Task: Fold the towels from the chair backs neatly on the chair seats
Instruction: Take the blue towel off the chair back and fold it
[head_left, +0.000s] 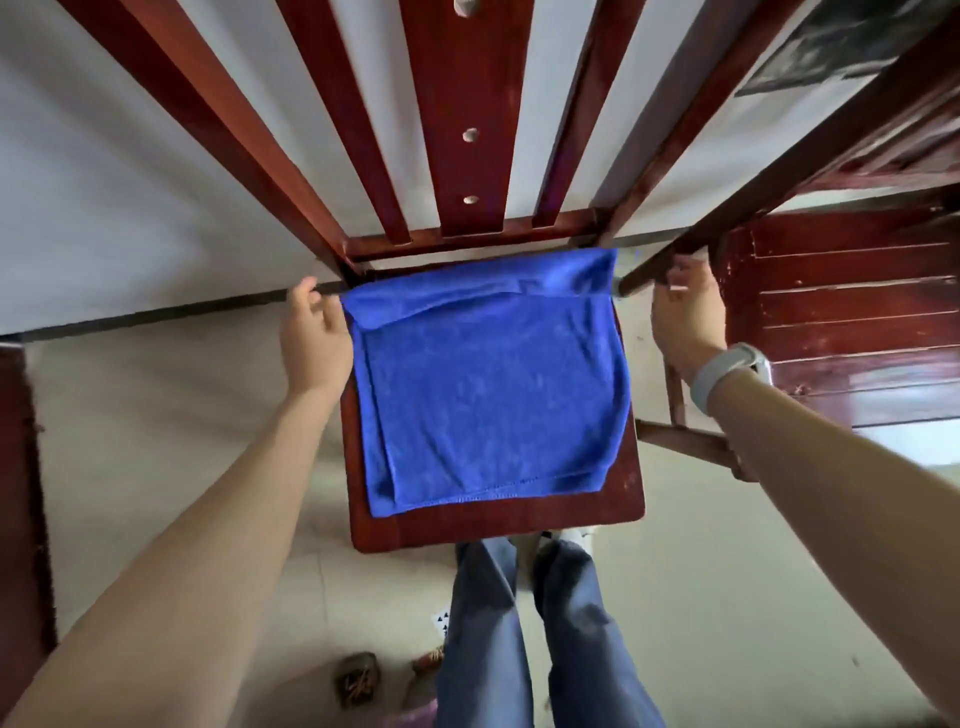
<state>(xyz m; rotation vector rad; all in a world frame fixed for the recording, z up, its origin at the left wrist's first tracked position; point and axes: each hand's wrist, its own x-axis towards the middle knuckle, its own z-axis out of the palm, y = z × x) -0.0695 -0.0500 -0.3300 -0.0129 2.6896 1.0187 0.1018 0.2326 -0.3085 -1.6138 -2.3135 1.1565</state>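
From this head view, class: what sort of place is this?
Probably an indoor room, perhaps a dining area: a red wooden chair bearing a blue towel, a second chair alongside, a pale tiled floor.

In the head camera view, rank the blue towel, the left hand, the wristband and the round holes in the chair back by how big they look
1. blue towel, by far the largest.
2. left hand.
3. wristband.
4. Each of the round holes, the smallest.
This ranks size in the picture only; the holes sit farther from the camera.
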